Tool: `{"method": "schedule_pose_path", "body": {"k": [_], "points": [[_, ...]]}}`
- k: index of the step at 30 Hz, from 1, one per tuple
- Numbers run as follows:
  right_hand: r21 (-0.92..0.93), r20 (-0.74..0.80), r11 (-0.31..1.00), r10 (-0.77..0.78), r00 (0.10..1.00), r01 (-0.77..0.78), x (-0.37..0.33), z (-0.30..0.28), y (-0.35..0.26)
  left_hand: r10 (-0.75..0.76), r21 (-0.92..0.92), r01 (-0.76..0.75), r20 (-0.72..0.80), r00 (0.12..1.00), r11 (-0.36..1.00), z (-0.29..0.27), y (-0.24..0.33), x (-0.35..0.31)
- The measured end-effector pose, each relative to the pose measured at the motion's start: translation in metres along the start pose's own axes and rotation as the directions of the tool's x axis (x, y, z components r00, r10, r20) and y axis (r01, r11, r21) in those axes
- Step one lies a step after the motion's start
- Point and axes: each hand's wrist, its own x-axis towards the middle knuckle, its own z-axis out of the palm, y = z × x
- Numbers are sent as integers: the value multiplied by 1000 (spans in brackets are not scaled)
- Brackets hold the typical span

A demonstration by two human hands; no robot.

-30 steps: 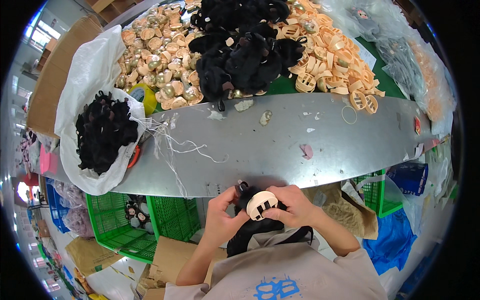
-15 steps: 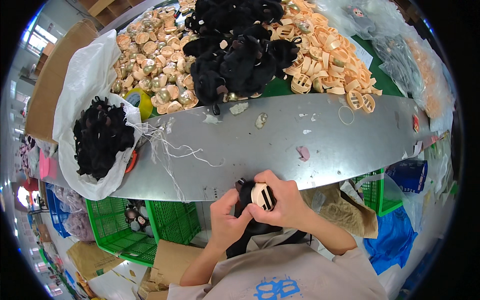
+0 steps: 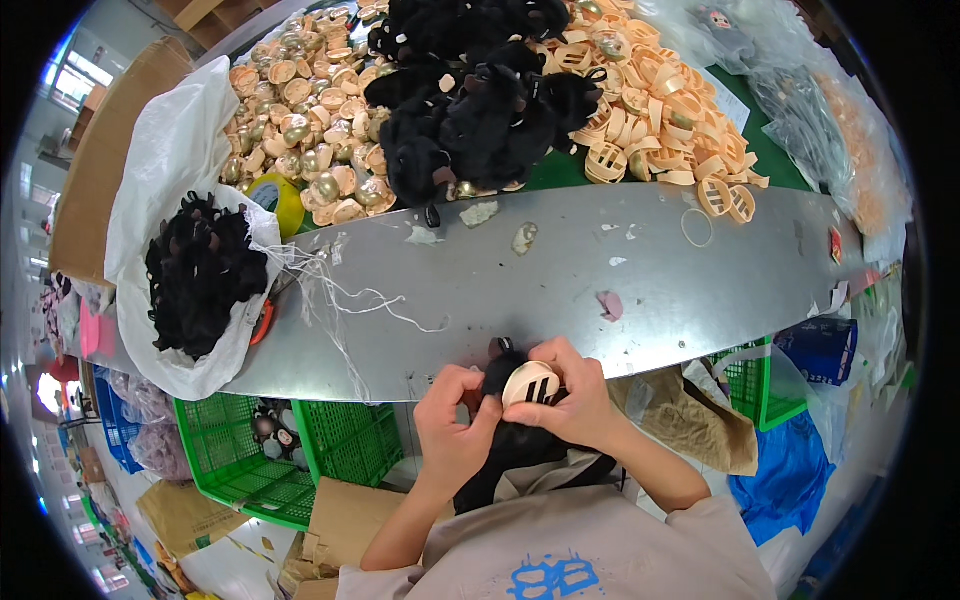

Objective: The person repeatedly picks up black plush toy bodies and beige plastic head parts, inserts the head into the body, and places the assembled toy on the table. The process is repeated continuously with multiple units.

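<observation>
Close to my body, just over the metal table's near edge, my right hand (image 3: pixel 580 400) grips a round cream plastic piece (image 3: pixel 528 384) with dark slots. Thumb and fingers press around its rim. My left hand (image 3: pixel 452 425) pinches a small black plush piece (image 3: pixel 497 374) that sits against the slotted piece. How far the plastic sits inside the plush is hidden by my fingers. At the far side lies a heap of black plush pieces (image 3: pixel 480 120). Similar slotted cream pieces (image 3: pixel 650 110) are piled to its right.
Cream and gold half-shells (image 3: pixel 310 130) are heaped far left. A white sack (image 3: pixel 170 150) holding black plush pieces (image 3: pixel 207 275) stands left, beside yellow tape (image 3: pixel 281 203) and white strings (image 3: pixel 335 300). Green crates (image 3: pixel 245 455) sit below the metal table (image 3: pixel 470 290).
Both hands stay together near the table edge. The slotted piece has shifted slightly right and tilted, and the black plush shows more above it.
</observation>
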Motion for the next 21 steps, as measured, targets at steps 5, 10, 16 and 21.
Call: {"method": "schedule_pose_path", "body": {"k": [5,10,16,21], "points": [[103,-5,992,68,998,-67,-4,-2,1,-205,-542,298,227,952,786,-3,-10,-6],[-208,-96,961,-205,974,181,-6,4,-7,73,-221,-47,113,991,974,-10,-15,-10],[-382,-148,894,-311,939,235,2,12,-2,202,17,-202,26,979,979,-4,-15,-10],[-229,-219,885,-452,865,405,14,9,9,220,31,-221,28,975,975,-1,-7,-12]]}}
